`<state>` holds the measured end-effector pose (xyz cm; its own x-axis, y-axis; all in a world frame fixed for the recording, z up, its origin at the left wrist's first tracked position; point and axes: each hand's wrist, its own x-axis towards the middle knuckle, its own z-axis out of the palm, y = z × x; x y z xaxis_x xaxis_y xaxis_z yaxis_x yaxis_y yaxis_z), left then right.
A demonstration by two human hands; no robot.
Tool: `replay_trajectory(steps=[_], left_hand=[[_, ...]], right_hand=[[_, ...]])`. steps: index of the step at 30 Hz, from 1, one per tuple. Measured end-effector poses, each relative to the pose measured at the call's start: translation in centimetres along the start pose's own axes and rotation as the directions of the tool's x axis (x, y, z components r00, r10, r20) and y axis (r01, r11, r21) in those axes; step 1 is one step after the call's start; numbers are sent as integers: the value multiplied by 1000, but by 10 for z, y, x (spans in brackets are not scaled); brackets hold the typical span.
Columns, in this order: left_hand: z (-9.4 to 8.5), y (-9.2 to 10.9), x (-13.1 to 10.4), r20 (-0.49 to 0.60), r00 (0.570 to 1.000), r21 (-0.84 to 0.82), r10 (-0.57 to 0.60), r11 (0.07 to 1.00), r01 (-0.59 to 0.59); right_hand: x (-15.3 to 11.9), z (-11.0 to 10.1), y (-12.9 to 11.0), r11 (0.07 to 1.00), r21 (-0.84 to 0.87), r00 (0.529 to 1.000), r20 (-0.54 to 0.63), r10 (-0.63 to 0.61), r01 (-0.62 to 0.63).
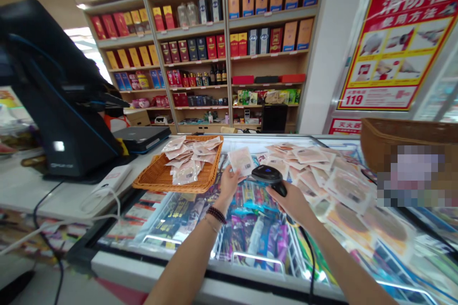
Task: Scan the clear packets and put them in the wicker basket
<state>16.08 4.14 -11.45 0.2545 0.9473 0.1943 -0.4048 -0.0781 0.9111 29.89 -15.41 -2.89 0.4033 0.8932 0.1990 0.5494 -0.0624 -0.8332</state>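
My left hand [230,182], with a beaded bracelet at the wrist, pinches the lower edge of a small clear packet [242,161] that has a dark label square. Just right of it, my right hand [290,200] is wrapped round the handle of a black barcode scanner [267,174], whose head points toward the packet. An orange wicker basket [153,177] on the left holds a heap of similar packets [191,157]. More flat packets [315,167] lie spread over the glass top on the right.
Under the glass freezer top [211,267] are colourful wrapped items. A black terminal [60,90] and a white power strip [112,178] stand at left. A brown basket [372,145] is at right. The scanner's cable [310,252] hangs toward the front edge. Shelves [229,57] line the back.
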Motion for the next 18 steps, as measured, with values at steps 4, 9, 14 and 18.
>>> replay_trajectory(steps=[4,9,14,18], left_hand=[[1,2,-2,-18,1000,-18,3,1000,-3],[0,5,-3,0,1000,2,10,1000,-10],[1,6,0,2,999,12,36,999,-36],[12,6,7,10,1000,-1,21,1000,-21]], right_hand=[[0,1,1,1000,5,1000,-7,0,0],[5,-2,12,997,76,998,-62,-17,22],[3,-32,28,987,157,992,-129,-3,23],[-4,-75,47,978,207,962,-263,69,-13]])
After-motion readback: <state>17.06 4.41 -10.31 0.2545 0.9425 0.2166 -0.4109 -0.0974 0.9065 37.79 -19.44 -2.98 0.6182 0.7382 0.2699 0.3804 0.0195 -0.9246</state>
